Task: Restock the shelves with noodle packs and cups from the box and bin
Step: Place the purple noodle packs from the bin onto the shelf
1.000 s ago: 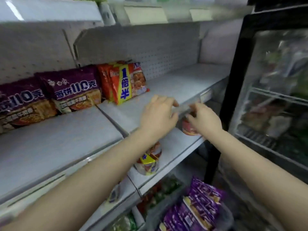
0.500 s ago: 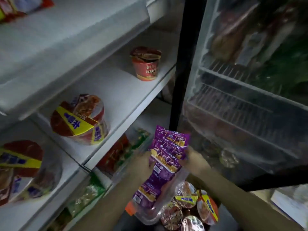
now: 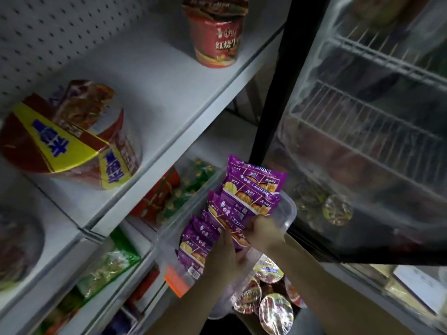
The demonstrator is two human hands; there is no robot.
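A stack of purple noodle packs (image 3: 251, 189) stands in a clear plastic bin (image 3: 289, 213) low in the view. My left hand (image 3: 223, 255) and my right hand (image 3: 262, 232) both grip the same purple pack from either side at its lower end. Below the bin, several noodle cups (image 3: 273, 308) with foil lids lie in a box. On the white shelf (image 3: 150, 93) above stand a red noodle cup (image 3: 215, 42) and a large red and yellow noodle bowl (image 3: 72, 141).
A glass-door fridge (image 3: 362, 141) with a black frame stands close on the right. Green and red packs (image 3: 179, 194) fill the lower shelf beside the bin. Another bowl (image 3: 17, 245) sits at the far left. An orange tag (image 3: 175, 281) hangs on the bin.
The view dropped from the upper shelf to the bin. My hands left the red cup on the shelf and took hold of a purple pack in the bin.
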